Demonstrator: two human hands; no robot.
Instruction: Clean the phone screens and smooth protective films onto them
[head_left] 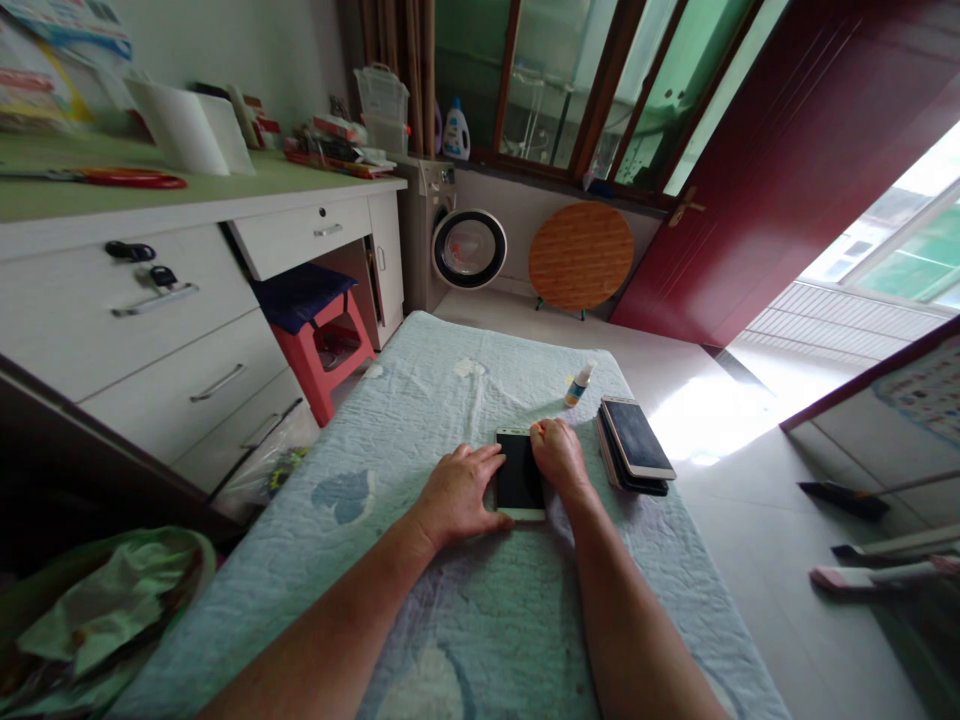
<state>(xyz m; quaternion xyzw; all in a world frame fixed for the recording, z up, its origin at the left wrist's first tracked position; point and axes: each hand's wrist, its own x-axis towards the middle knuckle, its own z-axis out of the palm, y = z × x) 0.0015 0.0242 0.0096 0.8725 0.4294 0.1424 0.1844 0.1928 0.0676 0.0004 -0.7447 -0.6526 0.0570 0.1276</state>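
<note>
A smartphone (pixel 519 482) with a dark screen and pale borders lies flat on a light blue quilted cover (pixel 420 400). My left hand (pixel 463 492) holds it from the left, fingertips at the upper left edge and thumb at the bottom edge. Over the phone's upper right corner, my right hand (pixel 559 455) is closed, fingers pressed together. A bit of orange shows at its fingertips, too small to name. To the right is a stack of phones (pixel 637 440), a pale-framed one on top. A small spray bottle (pixel 580 385) with a white top stands behind.
A white desk (pixel 315 225) with drawers runs along the left, a red stool (pixel 322 340) beneath it. Beyond the covered surface are a washing machine (pixel 427 225) with its door open and a round wooden board (pixel 581 255). A bin (pixel 202 560) sits lower left.
</note>
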